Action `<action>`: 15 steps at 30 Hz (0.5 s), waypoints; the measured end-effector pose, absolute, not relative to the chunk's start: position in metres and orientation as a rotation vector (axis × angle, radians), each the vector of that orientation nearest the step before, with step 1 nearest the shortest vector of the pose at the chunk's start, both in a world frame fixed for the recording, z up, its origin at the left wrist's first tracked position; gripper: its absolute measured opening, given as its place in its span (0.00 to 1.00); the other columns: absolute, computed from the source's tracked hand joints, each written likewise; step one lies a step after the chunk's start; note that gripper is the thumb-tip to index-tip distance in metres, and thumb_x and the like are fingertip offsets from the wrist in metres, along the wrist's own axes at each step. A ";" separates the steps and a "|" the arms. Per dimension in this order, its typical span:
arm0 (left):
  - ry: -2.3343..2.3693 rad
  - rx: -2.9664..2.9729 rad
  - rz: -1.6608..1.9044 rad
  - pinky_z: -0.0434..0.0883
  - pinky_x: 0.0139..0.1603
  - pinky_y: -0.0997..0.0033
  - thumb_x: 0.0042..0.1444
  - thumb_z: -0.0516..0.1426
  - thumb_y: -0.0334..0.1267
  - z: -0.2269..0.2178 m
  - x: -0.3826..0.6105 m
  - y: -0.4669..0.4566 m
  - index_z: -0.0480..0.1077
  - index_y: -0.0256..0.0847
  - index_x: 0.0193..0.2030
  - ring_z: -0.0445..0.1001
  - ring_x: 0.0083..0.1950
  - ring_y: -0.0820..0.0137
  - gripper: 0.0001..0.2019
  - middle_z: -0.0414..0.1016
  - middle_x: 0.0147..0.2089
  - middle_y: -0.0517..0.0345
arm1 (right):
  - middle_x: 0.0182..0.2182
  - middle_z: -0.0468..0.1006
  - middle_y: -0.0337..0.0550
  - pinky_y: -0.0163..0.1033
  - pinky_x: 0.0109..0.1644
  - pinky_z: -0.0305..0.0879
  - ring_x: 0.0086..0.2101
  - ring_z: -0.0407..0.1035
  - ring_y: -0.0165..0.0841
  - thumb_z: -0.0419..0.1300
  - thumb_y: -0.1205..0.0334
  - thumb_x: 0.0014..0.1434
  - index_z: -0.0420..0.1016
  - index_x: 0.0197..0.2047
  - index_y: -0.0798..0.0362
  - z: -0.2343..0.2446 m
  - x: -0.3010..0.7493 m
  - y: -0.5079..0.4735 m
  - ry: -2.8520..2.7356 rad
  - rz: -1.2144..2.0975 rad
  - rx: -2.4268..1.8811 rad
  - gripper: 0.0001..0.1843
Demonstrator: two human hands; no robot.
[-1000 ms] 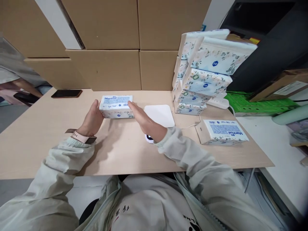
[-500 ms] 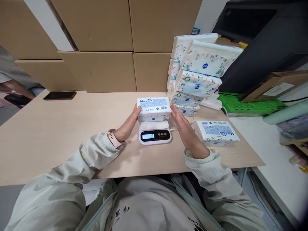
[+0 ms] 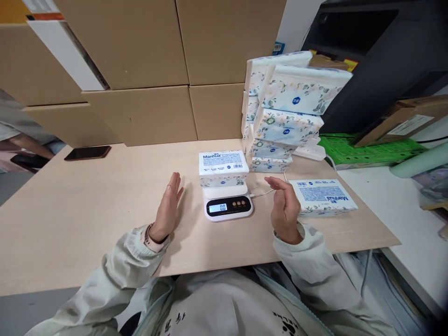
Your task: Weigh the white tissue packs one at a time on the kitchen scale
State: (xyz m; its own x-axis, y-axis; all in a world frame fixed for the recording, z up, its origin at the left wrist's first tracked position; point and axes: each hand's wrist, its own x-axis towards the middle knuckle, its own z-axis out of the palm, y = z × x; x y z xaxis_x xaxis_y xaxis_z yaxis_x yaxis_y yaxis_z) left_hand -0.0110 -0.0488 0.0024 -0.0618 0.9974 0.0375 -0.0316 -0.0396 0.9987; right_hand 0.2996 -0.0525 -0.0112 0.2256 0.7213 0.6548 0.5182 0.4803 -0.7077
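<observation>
A white pack of tissues (image 3: 223, 168) marked "Manhua" rests on the white digital scale (image 3: 229, 207), whose lit display reads 0.0. Left of the scale, my left hand (image 3: 168, 205) is raised with fingers stretched out, touching nothing. My right hand (image 3: 285, 207) hovers on the other side, fingers extended and apart from the pack. Just beyond it lies a second tissue pack (image 3: 325, 196) on the table. Several more tissue packs (image 3: 289, 133) are stacked behind, to the right of the scale.
Cardboard boxes (image 3: 140, 114) line the table's back edge. A dark phone (image 3: 87, 153) lies at the back left. A white cable (image 3: 262, 193) runs from the scale. Further right are a green crate (image 3: 371, 147) and a black machine (image 3: 378, 60). Another person's arm (image 3: 30, 142) shows far left.
Both hands have let go of the tissue pack on the scale and drawn apart, the left one leftward and the right one rightward. The pack stays on the scale, its display still at 0.0.
</observation>
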 end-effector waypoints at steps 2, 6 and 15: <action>1.208 1.178 1.303 0.47 0.82 0.51 0.70 0.42 0.65 0.004 -0.009 -0.048 0.52 0.60 0.78 0.40 0.83 0.61 0.33 0.40 0.83 0.64 | 0.50 0.83 0.51 0.54 0.57 0.74 0.50 0.77 0.42 0.49 0.53 0.73 0.77 0.57 0.50 -0.011 0.299 -0.053 -1.416 0.191 -1.194 0.20; 1.199 1.184 1.285 0.46 0.82 0.50 0.70 0.42 0.65 0.006 -0.007 -0.049 0.53 0.59 0.78 0.40 0.83 0.60 0.33 0.40 0.83 0.63 | 0.52 0.82 0.52 0.54 0.57 0.74 0.52 0.76 0.42 0.49 0.54 0.73 0.75 0.59 0.51 -0.015 0.299 -0.057 -1.445 0.233 -1.208 0.20; 1.166 1.115 1.320 0.48 0.81 0.46 0.66 0.47 0.69 -0.002 -0.010 -0.047 0.58 0.55 0.75 0.44 0.83 0.58 0.37 0.44 0.82 0.57 | 0.51 0.82 0.53 0.57 0.58 0.71 0.52 0.76 0.45 0.50 0.54 0.73 0.77 0.58 0.52 -0.016 0.321 -0.054 -1.410 -0.005 -1.414 0.20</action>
